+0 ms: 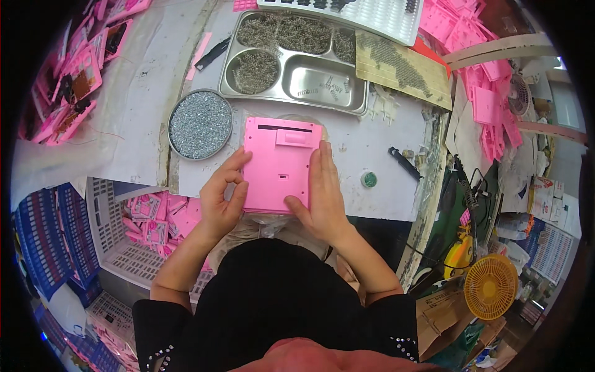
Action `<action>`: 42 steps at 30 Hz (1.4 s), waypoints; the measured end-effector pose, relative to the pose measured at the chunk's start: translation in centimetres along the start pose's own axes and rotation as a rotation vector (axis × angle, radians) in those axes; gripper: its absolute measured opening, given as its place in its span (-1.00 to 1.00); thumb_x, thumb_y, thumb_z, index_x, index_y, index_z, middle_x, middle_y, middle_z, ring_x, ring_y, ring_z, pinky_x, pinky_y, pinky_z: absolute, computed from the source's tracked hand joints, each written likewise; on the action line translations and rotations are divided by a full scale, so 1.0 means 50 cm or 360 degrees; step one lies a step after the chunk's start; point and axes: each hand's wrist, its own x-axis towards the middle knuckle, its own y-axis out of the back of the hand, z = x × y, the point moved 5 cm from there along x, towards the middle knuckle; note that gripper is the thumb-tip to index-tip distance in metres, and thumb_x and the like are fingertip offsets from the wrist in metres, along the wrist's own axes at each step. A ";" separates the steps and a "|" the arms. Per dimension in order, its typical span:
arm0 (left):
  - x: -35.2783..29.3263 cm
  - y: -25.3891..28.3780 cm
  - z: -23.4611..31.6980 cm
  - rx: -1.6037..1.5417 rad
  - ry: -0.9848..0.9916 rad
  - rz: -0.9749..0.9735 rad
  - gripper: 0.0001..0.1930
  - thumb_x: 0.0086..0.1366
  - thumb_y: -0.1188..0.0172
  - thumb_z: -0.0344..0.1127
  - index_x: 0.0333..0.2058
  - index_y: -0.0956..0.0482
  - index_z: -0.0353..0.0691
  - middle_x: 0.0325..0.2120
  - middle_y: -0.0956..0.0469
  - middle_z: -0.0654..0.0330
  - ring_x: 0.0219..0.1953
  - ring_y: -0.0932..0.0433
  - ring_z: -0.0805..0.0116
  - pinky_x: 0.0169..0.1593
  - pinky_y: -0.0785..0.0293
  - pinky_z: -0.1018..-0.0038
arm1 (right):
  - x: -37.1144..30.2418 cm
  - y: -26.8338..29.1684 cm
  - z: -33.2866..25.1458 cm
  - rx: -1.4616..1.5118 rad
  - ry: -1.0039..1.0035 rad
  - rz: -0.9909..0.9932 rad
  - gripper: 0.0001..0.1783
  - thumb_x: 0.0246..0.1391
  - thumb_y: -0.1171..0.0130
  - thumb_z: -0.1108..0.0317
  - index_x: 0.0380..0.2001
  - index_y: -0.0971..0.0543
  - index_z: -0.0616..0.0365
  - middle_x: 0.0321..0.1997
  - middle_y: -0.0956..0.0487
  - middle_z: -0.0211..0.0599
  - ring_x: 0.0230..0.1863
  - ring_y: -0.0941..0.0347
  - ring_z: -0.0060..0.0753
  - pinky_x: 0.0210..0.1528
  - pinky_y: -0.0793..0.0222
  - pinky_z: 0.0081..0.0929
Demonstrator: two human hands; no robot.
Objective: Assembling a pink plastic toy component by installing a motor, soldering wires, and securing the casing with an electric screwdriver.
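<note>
In front of me a flat pink plastic casing (266,158) is held between both hands at the table's front edge. It has a dark slot along its far end, a small raised panel under that, and a little opening near the middle. My left hand (223,193) grips its left side with bent fingers. Along the right side my right hand (325,192) presses with long, straight fingers, its thumb on the near right corner. Just left of the casing stands a round metal dish (200,124) full of small silvery screws.
Beyond the casing, a steel compartment tray (362,105) holds small metal parts. Beside it lies a cardboard sheet (372,62). A small green-filled pot (369,179) and a black tool (406,163) lie right. Pink parts fill a crate (114,232) at left and pile up at far right (486,102).
</note>
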 end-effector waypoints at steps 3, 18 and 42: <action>0.004 0.008 0.013 0.0105 -0.0158 -0.0173 -0.94 0.35 -0.18 -0.51 -0.30 -0.48 -0.28 0.07 -0.62 -0.14 0.36 -0.37 -0.28 0.35 -0.31 0.06 | 0.004 0.009 0.005 -0.0042 0.0038 -0.0044 0.08 0.23 -0.26 0.01 0.47 0.05 0.52 0.54 0.09 0.55 0.52 0.11 0.63 0.51 0.09 0.24; -0.024 -0.014 0.091 0.1122 -0.0362 -0.0344 -0.83 0.24 -0.32 -0.44 -0.30 -0.47 -0.21 0.11 -0.62 0.05 0.28 -0.46 -0.12 0.30 -0.38 0.06 | 0.015 0.025 -0.006 -0.0327 0.0111 -0.0190 0.04 0.14 -0.32 0.01 0.41 -0.11 0.56 0.48 -0.07 0.53 0.50 -0.03 0.51 0.44 -0.06 0.23; 0.069 -0.071 0.097 0.1003 -0.0713 -0.0712 -0.91 0.20 -0.28 -0.45 -0.33 -0.55 -0.24 0.06 -0.65 0.13 0.17 -0.59 0.16 0.22 -0.54 0.12 | 0.296 0.332 0.071 0.0473 0.0293 0.1202 -0.35 0.11 -0.34 0.54 0.27 -0.39 0.33 0.18 -0.52 -0.08 0.21 -0.46 -0.22 0.23 -0.43 -0.30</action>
